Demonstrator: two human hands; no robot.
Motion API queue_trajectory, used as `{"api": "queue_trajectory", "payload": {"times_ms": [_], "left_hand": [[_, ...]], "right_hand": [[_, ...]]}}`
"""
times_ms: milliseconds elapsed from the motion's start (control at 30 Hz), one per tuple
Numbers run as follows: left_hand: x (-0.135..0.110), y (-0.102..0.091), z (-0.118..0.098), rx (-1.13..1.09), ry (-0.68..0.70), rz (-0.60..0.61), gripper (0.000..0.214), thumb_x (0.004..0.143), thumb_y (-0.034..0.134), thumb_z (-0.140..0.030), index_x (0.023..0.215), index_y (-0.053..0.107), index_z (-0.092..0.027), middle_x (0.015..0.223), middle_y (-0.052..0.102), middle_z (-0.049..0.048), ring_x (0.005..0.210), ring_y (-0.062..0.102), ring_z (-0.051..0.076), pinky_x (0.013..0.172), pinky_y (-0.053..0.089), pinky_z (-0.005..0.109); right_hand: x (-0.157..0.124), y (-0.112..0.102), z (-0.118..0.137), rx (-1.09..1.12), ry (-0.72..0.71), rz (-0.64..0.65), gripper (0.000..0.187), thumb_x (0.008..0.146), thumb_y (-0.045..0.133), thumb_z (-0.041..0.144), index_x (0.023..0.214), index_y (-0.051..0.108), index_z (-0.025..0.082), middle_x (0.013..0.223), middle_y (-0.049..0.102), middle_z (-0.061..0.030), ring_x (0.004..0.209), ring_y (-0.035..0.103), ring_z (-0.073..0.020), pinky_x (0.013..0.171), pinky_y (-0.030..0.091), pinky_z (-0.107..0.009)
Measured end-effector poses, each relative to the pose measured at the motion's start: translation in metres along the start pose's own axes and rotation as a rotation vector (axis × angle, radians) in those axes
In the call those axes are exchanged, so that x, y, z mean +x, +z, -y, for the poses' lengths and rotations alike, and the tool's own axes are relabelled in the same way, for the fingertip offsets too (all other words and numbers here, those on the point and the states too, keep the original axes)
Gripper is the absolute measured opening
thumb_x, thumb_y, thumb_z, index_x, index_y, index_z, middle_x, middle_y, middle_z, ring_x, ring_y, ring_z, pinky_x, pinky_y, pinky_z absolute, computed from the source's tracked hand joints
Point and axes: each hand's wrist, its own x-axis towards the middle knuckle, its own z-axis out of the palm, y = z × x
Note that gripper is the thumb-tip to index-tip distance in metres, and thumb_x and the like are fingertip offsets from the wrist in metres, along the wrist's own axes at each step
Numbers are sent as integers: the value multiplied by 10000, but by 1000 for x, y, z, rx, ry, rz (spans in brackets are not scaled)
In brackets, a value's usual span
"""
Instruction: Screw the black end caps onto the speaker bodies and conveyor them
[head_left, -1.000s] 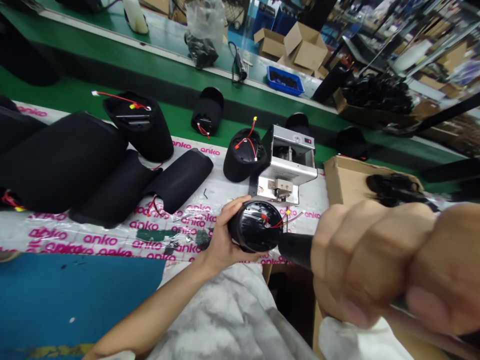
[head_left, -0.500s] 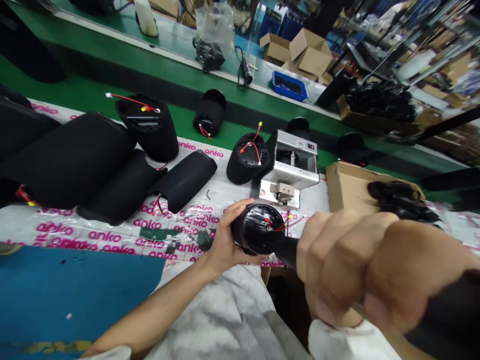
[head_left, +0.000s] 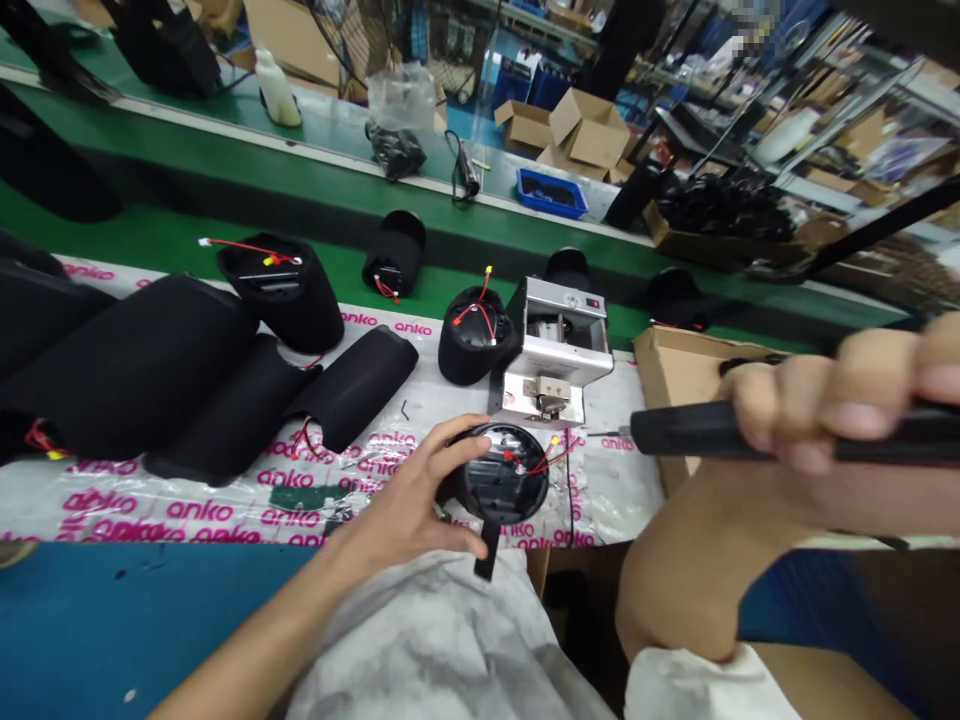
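In the head view, the left hand (head_left: 401, 500), fingers spread, cups a round black housing (head_left: 506, 473) with red wires (head_left: 536, 465) at lower centre, on the plastic-covered counter (head_left: 622, 490). At right, the right hand (head_left: 817, 400) is closed around a black-handled screwdriver (head_left: 697, 430), held level, its tip pointing toward the housing but apart from it.

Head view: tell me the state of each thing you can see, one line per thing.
Left hand: cupped over the housing's side.
Right hand: closed around the screwdriver.
Screwdriver: held level, tip clear of the housing.
Housing: round end facing up, red and yellow wires loose.
Silver machine: upright, open at the front.
Blue crate: holding black parts.
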Motion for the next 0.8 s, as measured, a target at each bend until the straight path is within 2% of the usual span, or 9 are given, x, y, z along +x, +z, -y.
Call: {"api": "queue_trajectory", "payload": {"times_ms": [67, 167, 267, 400, 500, 600, 700, 767, 800], "left_hand": [[5, -25, -6, 20, -65, 149, 787, 973, 821, -534, 1653, 462, -364, 1681, 531, 184, 1534, 600, 350, 1224, 567, 533], [17, -49, -15, 100, -74, 259, 623, 1017, 815, -371, 1572, 540, -314, 1653, 576, 179, 1494, 649, 316, 1200, 594, 477], [27, -55, -21, 155, -13, 289, 494, 1000, 841, -340, 1430, 615, -254, 1648, 579, 201, 1464, 678, 315, 1156, 626, 439], [36, -50, -29, 173, 36, 294, 343, 991, 844, -257, 1242, 614, -213, 1656, 582, 238, 1490, 663, 317, 1167, 615, 428], [39, -45, -32, 148, 30, 280, 333, 974, 861, -263, 1156, 587, -215, 1630, 609, 250, 1485, 670, 315, 1154, 618, 411], [40, -41, -32, 127, 19, 251, 347, 959, 877, -288, 1129, 583, -220, 1619, 619, 251, 1451, 696, 314, 1099, 640, 391], [41, -38, -31, 99, 23, 229, 355, 943, 897, -295, 1106, 590, -220, 1598, 638, 240, 1444, 699, 313, 1083, 639, 379], [41, -36, -30, 87, 19, 225, 364, 933, 909, -296, 1093, 591, -220, 1588, 646, 232, 1452, 690, 311, 1102, 625, 379], [41, -36, -30, 85, 14, 224, 370, 928, 915, -294, 1089, 590, -220, 1586, 648, 229, 1451, 689, 310, 1112, 618, 380]], "right_hand": [[7, 4, -19, -41, -195, -80, 474, 815, 935, 659, 801, 836, 196, 603, 669, 5, 360, 535, -151, 348, 454, -282], [8, 16, -63, -24, -339, -212, 644, 933, 687, 794, 790, 825, 182, 592, 651, -33, 350, 518, -153, 274, 342, -255], [1, 21, -99, -10, -311, -208, 659, 964, 619, 806, 846, 815, 188, 629, 662, -38, 343, 529, -157, 280, 372, -257], [-4, 17, -113, 16, -211, -172, 711, 973, 585, 854, 895, 800, 181, 682, 711, -59, 324, 540, -152, 278, 379, -246], [-6, 12, -113, 50, -100, -111, 754, 983, 513, 896, 875, 777, 198, 655, 718, -50, 268, 495, -150, 244, 354, -247], [-9, 3, -101, 78, -17, -72, 765, 970, 542, 909, 852, 787, 195, 616, 710, -53, 255, 486, -163, 223, 335, -255], [-7, -20, -65, 64, -38, -35, 771, 980, 575, 882, 926, 837, 159, 648, 720, -76, 302, 524, -173, 231, 352, -267], [-5, -39, -34, 114, 24, 81, 689, 914, 742, 830, 952, 825, 147, 686, 726, -84, 343, 565, -190, 268, 430, -296], [-5, -48, -19, 250, 102, 134, 597, 825, 892, 760, 887, 786, 176, 672, 709, -65, 373, 597, -207, 323, 513, -330]]}}
